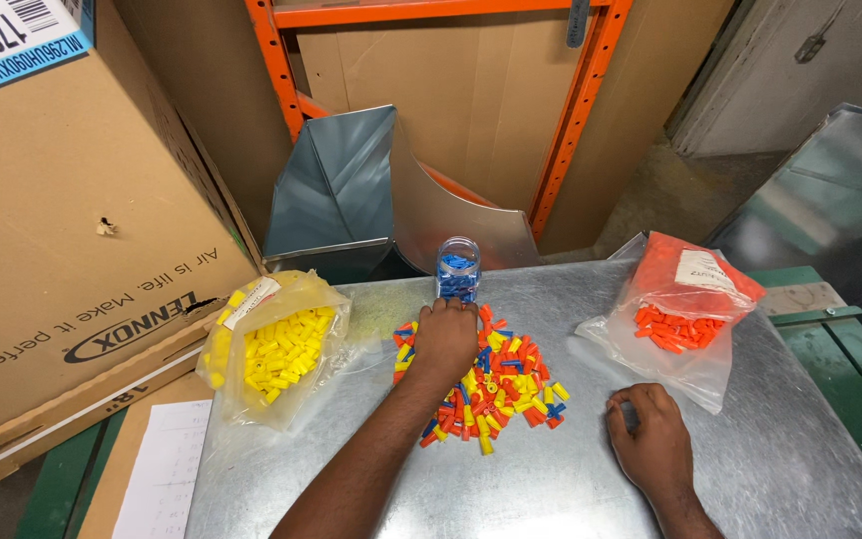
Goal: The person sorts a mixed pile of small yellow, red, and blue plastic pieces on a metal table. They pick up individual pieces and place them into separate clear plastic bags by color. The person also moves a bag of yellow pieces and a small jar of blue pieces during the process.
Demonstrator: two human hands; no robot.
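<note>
Resting on mixed connector pile (496,384): left hand (444,337), fingers curled, grip unclear; right hand (653,439) loosely closed on counter (571,479).

Galvanised metal tabletop (571,489), orange shelving frame (579,120); cardboard box (62,230), concrete floor (670,190)

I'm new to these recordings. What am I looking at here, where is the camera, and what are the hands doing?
One camera sits on a person's head and looks down at their two bare hands over a metal table. The left hand rests on a mixed pile of small yellow, orange and blue caps, by a clear jar of blue ones. The right hand lies on the table; whether it holds anything is unclear. A yellow bag lies left, an orange bag right.
</note>
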